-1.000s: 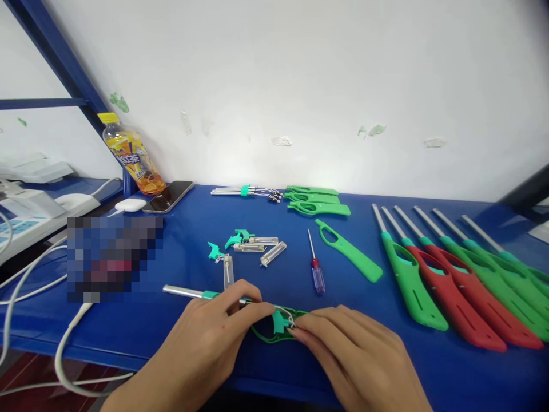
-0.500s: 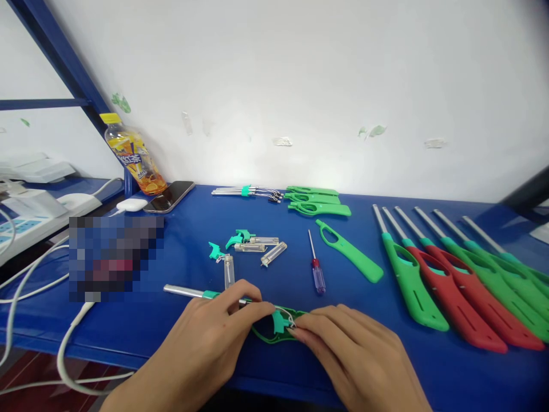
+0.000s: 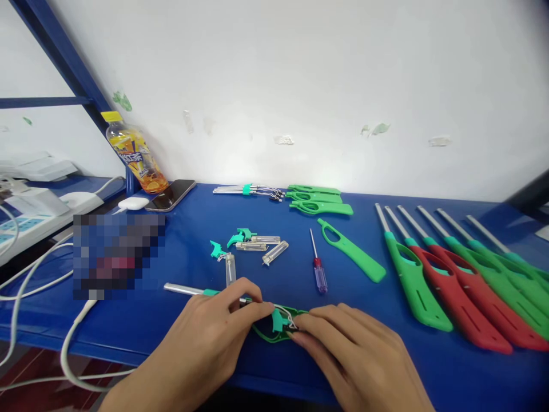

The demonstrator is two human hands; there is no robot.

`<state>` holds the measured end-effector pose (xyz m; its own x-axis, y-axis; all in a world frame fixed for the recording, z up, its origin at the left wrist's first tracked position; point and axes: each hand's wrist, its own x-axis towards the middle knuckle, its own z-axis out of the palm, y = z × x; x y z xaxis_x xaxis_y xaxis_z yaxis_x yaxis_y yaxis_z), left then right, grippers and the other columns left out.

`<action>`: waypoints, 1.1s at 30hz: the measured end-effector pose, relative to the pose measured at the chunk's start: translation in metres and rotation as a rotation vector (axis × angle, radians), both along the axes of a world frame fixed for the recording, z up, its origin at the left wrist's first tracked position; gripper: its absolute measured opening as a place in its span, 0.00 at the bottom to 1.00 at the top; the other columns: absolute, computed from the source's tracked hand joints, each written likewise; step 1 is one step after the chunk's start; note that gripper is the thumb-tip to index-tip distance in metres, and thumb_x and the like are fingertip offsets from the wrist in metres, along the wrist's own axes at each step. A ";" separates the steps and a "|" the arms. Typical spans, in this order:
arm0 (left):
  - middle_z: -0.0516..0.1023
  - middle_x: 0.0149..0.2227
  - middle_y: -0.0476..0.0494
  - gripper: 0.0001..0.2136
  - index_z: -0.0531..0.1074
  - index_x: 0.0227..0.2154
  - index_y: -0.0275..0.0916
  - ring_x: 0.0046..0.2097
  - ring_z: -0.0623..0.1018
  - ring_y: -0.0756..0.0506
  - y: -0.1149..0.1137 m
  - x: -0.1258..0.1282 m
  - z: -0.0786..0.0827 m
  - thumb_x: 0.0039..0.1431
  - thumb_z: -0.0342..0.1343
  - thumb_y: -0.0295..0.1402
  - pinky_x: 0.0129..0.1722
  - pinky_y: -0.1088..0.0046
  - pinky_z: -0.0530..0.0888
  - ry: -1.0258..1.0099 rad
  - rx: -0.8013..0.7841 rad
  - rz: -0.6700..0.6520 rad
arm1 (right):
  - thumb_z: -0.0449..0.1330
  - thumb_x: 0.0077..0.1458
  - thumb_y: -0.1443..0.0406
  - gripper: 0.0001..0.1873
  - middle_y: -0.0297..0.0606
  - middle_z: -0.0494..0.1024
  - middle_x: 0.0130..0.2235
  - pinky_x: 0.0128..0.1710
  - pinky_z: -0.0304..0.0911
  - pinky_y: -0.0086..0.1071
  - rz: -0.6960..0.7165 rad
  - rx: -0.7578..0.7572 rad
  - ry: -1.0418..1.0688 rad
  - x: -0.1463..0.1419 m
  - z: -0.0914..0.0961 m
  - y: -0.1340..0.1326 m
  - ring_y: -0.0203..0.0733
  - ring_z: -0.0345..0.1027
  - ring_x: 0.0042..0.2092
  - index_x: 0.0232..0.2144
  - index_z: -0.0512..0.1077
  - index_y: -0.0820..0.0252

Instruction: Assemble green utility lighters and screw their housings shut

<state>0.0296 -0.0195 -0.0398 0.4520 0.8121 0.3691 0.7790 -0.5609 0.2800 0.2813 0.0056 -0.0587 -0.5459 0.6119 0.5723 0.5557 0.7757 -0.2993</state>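
Note:
My left hand (image 3: pixel 217 329) is closed on the lighter shell (image 3: pixel 266 337), an open green half lying near the table's front edge. A metal tube (image 3: pixel 182 289) with a teal collar sticks out to the left of that hand. Between my hands a teal trigger (image 3: pixel 278 321) sits in the shell, with white wires (image 3: pixel 288 312) beside it. The fingertips of my right hand (image 3: pixel 354 343) pinch at the shell's right part, by the trigger and a small dark piece; the rest of the handle is hidden under this hand.
Clear fuel tanks (image 3: pixel 251 246) and loose teal triggers (image 3: pixel 217 249) lie ahead. A screwdriver (image 3: pixel 319 276) and a green shell half (image 3: pixel 354 252) are right of them. Farther back are metal tubes (image 3: pixel 231 190) and green shells (image 3: pixel 326 207). Assembled lighters (image 3: pixel 418 286) line the right; a bottle (image 3: pixel 137 157) stands back left.
The view has shifted slightly. My right fingertips have moved a little at the trigger's right side; my left hand keeps its place on the shell.

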 end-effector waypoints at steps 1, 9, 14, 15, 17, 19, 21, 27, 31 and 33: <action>0.79 0.48 0.44 0.22 0.76 0.58 0.47 0.34 0.82 0.50 -0.001 0.000 0.001 0.72 0.46 0.20 0.36 0.75 0.79 0.002 -0.002 -0.001 | 0.55 0.76 0.63 0.09 0.29 0.84 0.39 0.39 0.67 0.35 0.001 0.002 -0.009 0.000 0.000 0.000 0.40 0.78 0.35 0.45 0.76 0.51; 0.77 0.50 0.44 0.11 0.73 0.55 0.47 0.40 0.83 0.44 -0.009 0.007 0.012 0.76 0.50 0.33 0.35 0.67 0.79 0.027 -0.056 0.015 | 0.55 0.75 0.65 0.10 0.31 0.84 0.39 0.40 0.68 0.33 0.009 -0.008 -0.003 0.001 0.000 0.000 0.40 0.77 0.35 0.45 0.77 0.52; 0.77 0.49 0.45 0.10 0.73 0.54 0.48 0.39 0.83 0.44 -0.007 0.008 0.009 0.79 0.49 0.37 0.34 0.67 0.77 0.063 -0.049 0.029 | 0.54 0.75 0.67 0.11 0.31 0.85 0.40 0.40 0.69 0.33 0.021 0.005 -0.012 0.002 0.001 0.001 0.39 0.78 0.36 0.46 0.78 0.52; 0.77 0.49 0.45 0.11 0.73 0.54 0.48 0.39 0.82 0.45 -0.007 0.009 0.009 0.79 0.47 0.37 0.34 0.67 0.77 0.064 -0.054 0.023 | 0.54 0.75 0.67 0.11 0.31 0.85 0.40 0.40 0.69 0.34 0.010 0.003 -0.012 0.002 0.001 0.000 0.39 0.78 0.36 0.46 0.78 0.52; 0.77 0.49 0.45 0.12 0.73 0.54 0.47 0.38 0.82 0.45 -0.006 0.009 0.008 0.80 0.45 0.37 0.34 0.68 0.77 0.063 -0.065 0.011 | 0.56 0.75 0.65 0.10 0.31 0.85 0.40 0.39 0.69 0.34 -0.019 -0.001 -0.008 0.002 0.000 0.000 0.40 0.79 0.36 0.44 0.78 0.51; 0.77 0.49 0.45 0.12 0.73 0.55 0.48 0.39 0.82 0.45 -0.006 0.009 0.009 0.80 0.45 0.38 0.34 0.68 0.76 0.062 -0.071 0.008 | 0.56 0.75 0.63 0.10 0.32 0.84 0.39 0.38 0.68 0.35 -0.040 -0.002 0.003 0.002 -0.001 0.000 0.40 0.79 0.36 0.42 0.78 0.51; 0.77 0.49 0.45 0.12 0.72 0.55 0.48 0.39 0.82 0.45 -0.007 0.009 0.009 0.80 0.44 0.38 0.34 0.68 0.76 0.065 -0.069 0.008 | 0.56 0.75 0.63 0.10 0.32 0.84 0.38 0.38 0.68 0.34 -0.040 -0.004 0.010 0.002 -0.002 0.000 0.40 0.79 0.35 0.40 0.77 0.52; 0.77 0.49 0.45 0.12 0.72 0.52 0.47 0.39 0.82 0.44 -0.007 0.009 0.009 0.80 0.44 0.37 0.34 0.67 0.76 0.053 -0.072 -0.003 | 0.52 0.77 0.64 0.14 0.32 0.84 0.39 0.42 0.67 0.34 0.010 -0.009 -0.058 0.005 0.000 0.001 0.39 0.79 0.37 0.42 0.77 0.53; 0.76 0.49 0.45 0.11 0.72 0.53 0.47 0.39 0.82 0.44 -0.006 0.009 0.009 0.80 0.44 0.37 0.33 0.67 0.76 0.046 -0.088 -0.007 | 0.51 0.78 0.63 0.14 0.31 0.84 0.39 0.41 0.66 0.34 0.008 0.008 -0.043 0.005 0.001 0.000 0.39 0.79 0.38 0.41 0.76 0.53; 0.76 0.49 0.45 0.10 0.71 0.53 0.47 0.39 0.82 0.44 -0.006 0.009 0.008 0.80 0.45 0.36 0.34 0.67 0.76 0.041 -0.096 -0.007 | 0.51 0.78 0.63 0.14 0.31 0.84 0.39 0.42 0.66 0.34 0.007 0.014 -0.036 0.004 0.001 0.000 0.39 0.79 0.38 0.41 0.76 0.53</action>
